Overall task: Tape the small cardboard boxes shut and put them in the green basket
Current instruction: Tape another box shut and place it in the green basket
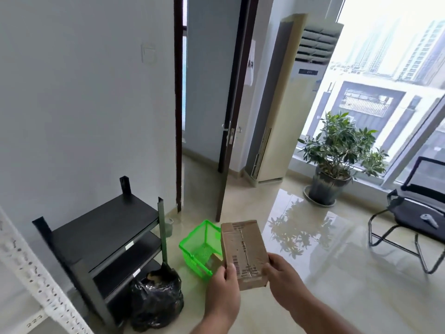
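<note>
A small brown cardboard box [243,251] with clear tape along its top seam and barcode labels is held in the air between both hands. My left hand [222,290] grips its near left edge with the thumb on top. My right hand [283,279] grips its near right corner. The green plastic mesh basket [195,247] stands on the floor just behind and left of the box, partly hidden by it. Something brown, likely another cardboard box [216,257], shows inside the basket.
A low black metal shelf unit [106,232] stands at left with a full black rubbish bag [156,300] at its foot. An open door [228,116], a standing air conditioner [284,104], a potted plant [337,153] and a black chair [419,213] lie beyond on the glossy floor.
</note>
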Motion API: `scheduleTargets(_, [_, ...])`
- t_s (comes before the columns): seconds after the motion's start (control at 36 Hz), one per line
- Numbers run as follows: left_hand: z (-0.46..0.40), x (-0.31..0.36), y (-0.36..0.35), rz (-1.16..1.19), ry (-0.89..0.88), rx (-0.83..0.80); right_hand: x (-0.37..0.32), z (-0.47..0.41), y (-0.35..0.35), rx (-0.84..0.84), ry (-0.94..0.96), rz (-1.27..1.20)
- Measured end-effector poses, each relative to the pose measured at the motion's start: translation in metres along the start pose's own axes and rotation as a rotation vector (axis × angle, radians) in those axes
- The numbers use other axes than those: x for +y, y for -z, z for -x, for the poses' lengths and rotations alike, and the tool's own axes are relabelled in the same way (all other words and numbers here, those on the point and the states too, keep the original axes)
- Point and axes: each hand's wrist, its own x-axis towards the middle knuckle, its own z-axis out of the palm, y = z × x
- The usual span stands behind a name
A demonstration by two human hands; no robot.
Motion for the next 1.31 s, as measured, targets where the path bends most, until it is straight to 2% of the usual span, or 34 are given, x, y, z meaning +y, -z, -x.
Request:
scheduleTargets(0.11, [-0.027, 0.016, -0.01, 0.043, -0.024, 0.016, -0.019, -0.032, 0.009, -0.01, 0.01, -0.005])
scheduleTargets(0.36, [-0.086, 0.032, -0.056, 0.012, 0.037, 0.094, -0.035, -0.1, 0.034, -0.084, 0.029, 0.083])
scheduleTargets(0.81, [-0.147, 0.081, -0.201, 0.026, 0.181, 0.326, 0.002, -0.277, 0.127, -0.41, 0.102, 0.117])
scheduleTargets(1.0, [-0.179, 0.085, -0.224, 0.015, 0.24, 0.362, -0.004, -0.305, 0.135, -0.46, 0.087, 0.107])
scheduleTargets(1.11, [-0.217, 0.072, -0.239, 0.087, 0.295, 0.382, 0.0, -0.344, 0.126, -0.482, 0.049, 0.133])
scheduleTargets(1.31, [-0.282, 0.046, -0.251, 0.138, 0.36, 0.36, 0.005, -0.403, 0.103, -0.456, -0.016, 0.183])
